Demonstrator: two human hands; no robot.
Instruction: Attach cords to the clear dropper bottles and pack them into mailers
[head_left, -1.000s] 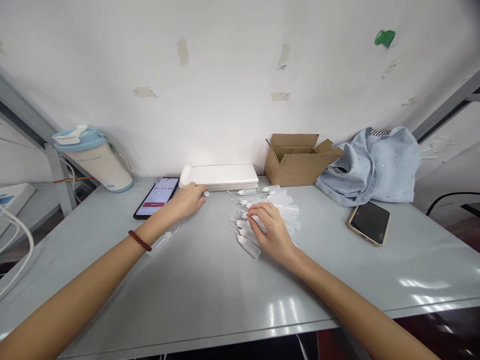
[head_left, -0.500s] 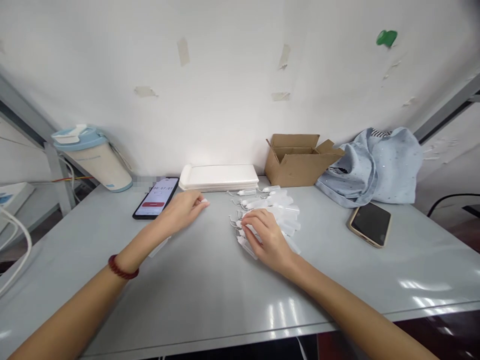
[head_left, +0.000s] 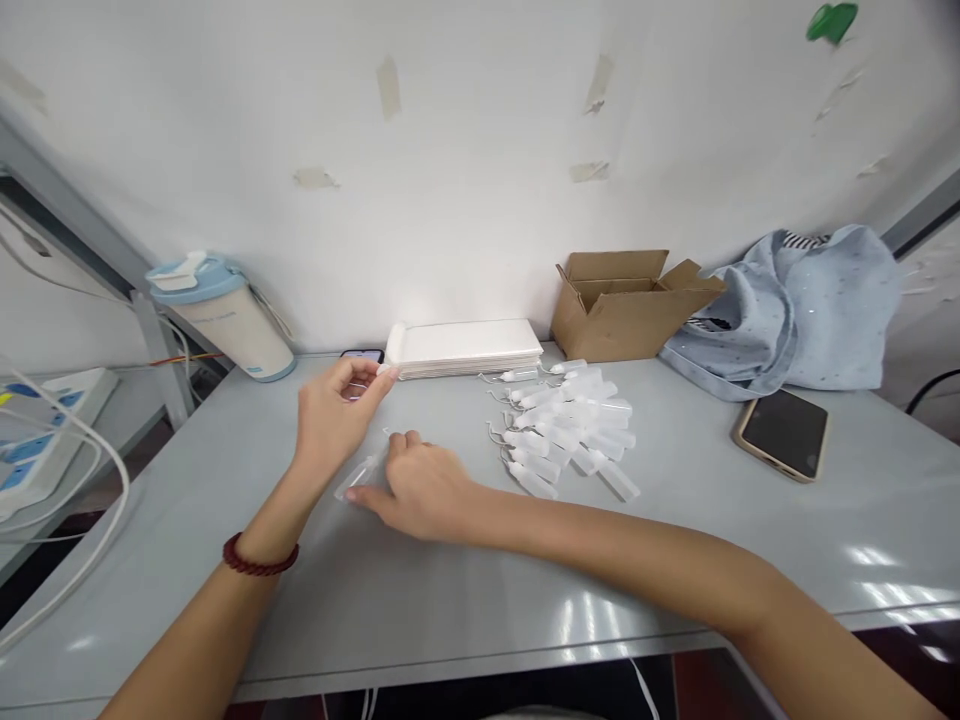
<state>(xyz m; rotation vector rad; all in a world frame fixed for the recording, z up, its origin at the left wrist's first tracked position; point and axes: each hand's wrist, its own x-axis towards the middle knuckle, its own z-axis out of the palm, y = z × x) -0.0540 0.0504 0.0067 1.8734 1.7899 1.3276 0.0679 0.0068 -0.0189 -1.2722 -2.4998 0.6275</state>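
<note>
My left hand (head_left: 335,408) is raised beside the stack of white envelopes (head_left: 469,345), thumb and fingertips pinched on a small white piece (head_left: 384,369) whose shape is too small to make out. Low over the table, my right hand (head_left: 420,488) has its fingers around a clear plastic tube (head_left: 357,478) that lies slanted under my left hand; the thumb touches its lower end. To the right lies a loose pile of translucent white tubes (head_left: 574,415) with thin curled strings at their tips.
A lidded cup (head_left: 232,320) leans at the back left, with a phone (head_left: 363,355) partly hidden behind my left hand. An open cardboard box (head_left: 622,325), a blue cloth bag (head_left: 832,310) and another phone (head_left: 784,435) are on the right.
My right hand has moved left from the pile to the single tube beside my left hand. The camera view has shifted, so my left hand now hides most of the left phone.
</note>
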